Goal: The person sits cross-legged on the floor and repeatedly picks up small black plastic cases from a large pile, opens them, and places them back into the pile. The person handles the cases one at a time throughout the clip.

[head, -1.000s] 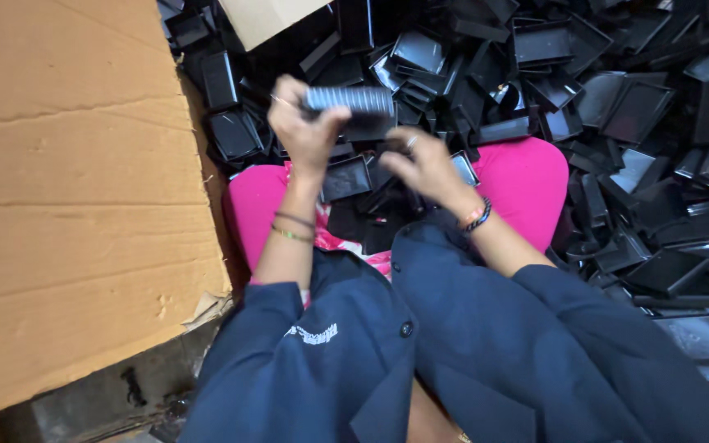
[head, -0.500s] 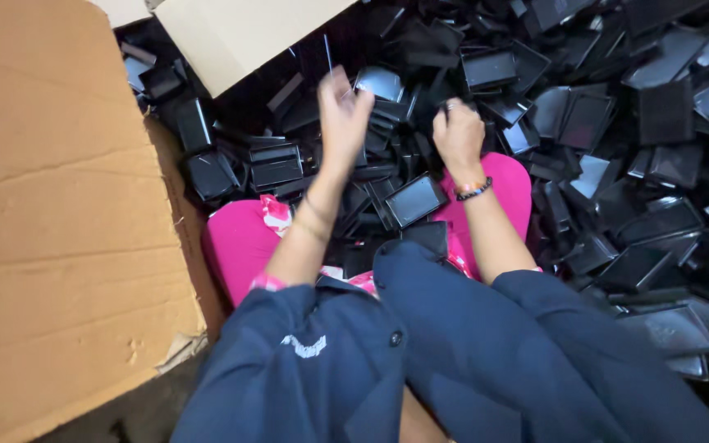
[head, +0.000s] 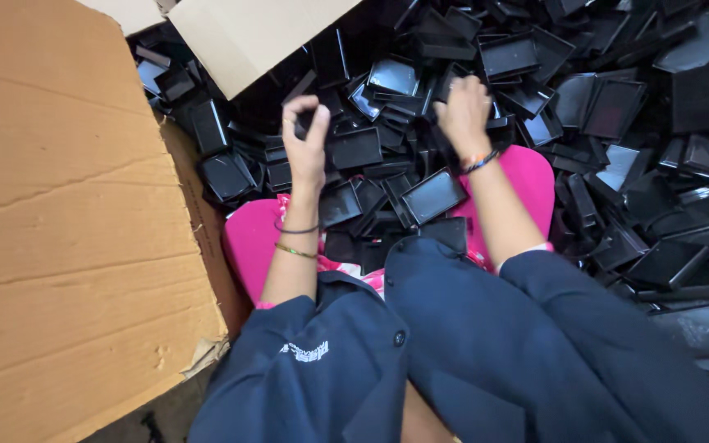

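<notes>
Item, left to right: tall brown corrugated cardboard wall (head: pixel 59 230) stood at our left. Our left hand (head: pixel 305 139), grip pinched shut on a small black plastic piece (head: pixel 300 123), was raised over the heap of shallow black rectangular plastic trays (head: pixel 617 123). Our right hand (head: pixel 463 111), fingers curled into the heap, grip contents we could not tell. Pink cushion (head: pixel 527 176) lay beneath both forearms.
</notes>
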### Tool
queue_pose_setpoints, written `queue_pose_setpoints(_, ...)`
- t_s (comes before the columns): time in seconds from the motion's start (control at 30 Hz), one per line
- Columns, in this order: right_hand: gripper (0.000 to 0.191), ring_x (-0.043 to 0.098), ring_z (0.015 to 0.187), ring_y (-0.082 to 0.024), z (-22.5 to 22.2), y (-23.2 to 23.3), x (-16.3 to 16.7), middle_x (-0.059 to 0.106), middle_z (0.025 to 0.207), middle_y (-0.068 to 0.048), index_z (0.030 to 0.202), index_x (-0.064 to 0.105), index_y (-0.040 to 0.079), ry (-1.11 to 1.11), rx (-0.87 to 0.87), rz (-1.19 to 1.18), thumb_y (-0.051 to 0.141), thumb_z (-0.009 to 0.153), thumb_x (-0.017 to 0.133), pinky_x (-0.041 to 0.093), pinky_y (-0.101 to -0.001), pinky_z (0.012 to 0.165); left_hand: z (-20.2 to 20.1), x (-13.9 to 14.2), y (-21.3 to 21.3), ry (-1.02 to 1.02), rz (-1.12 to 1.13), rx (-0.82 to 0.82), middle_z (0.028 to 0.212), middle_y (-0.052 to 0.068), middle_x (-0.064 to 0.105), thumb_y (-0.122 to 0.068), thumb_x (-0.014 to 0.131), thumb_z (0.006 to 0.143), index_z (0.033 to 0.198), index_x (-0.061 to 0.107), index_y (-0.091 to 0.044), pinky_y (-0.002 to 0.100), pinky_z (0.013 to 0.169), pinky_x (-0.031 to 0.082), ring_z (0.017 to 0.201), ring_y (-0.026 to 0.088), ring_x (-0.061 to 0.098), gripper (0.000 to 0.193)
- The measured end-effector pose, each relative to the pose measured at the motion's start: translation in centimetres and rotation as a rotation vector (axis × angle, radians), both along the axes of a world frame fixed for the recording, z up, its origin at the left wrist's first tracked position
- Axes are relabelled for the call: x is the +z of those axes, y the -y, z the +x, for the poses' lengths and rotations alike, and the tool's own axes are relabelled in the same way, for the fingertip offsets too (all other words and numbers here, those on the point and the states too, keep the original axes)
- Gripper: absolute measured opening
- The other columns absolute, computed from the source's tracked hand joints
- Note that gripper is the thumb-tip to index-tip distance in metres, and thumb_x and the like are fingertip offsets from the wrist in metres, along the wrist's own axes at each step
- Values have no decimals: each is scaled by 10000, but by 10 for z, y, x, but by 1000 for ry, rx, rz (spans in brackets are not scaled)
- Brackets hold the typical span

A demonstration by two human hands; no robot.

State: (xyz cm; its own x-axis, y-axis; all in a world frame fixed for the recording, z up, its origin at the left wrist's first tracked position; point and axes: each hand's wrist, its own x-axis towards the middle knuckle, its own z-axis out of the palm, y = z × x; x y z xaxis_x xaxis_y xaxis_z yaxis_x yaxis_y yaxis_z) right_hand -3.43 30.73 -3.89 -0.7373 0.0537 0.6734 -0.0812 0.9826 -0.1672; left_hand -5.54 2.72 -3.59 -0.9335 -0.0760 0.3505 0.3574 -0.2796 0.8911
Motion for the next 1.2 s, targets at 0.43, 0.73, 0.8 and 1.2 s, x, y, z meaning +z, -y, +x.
queue_pose_setpoints(0.43,249,683,940,-127,0,74,4,696,1077,-40,1234,603,44,673,628,-2005,147,1010,635,585,-288,829,-5,-26,-5,770,277,-552,964,49,741,-388,743,915,1044,719,-35,301,785,575,864,152,692,376)
queue_pose_setpoints(0.73,734,707,1050,-257,38,109,16,691,1185,-191,1405,568,-39,377,490,-762,322,835,859,553,-325,926,-10,-37,-8,712,329,-290,1026,102,741,-653,499,943,1098,696,-4,314,827,585,917,170,702,695)
queue_pose_setpoints(0.8,648,715,1052,-231,36,111,14,711,1187,-173,1364,627,-18,381,537,-840,307,846,842,554,-323,925,-11,-38,-6,724,386,-283,1064,119,725,-737,394,947,1163,671,2,318,854,594,946,185,709,819)
queue_pose_setpoints(1.2,670,694,1145,-321,60,118,13,675,1316,-237,1444,575,-6,486,680,-695,290,893,814,535,-375,963,-27,-53,-10,781,464,-152,925,103,686,-787,324,960,1202,671,69,317,707,572,762,194,653,955)
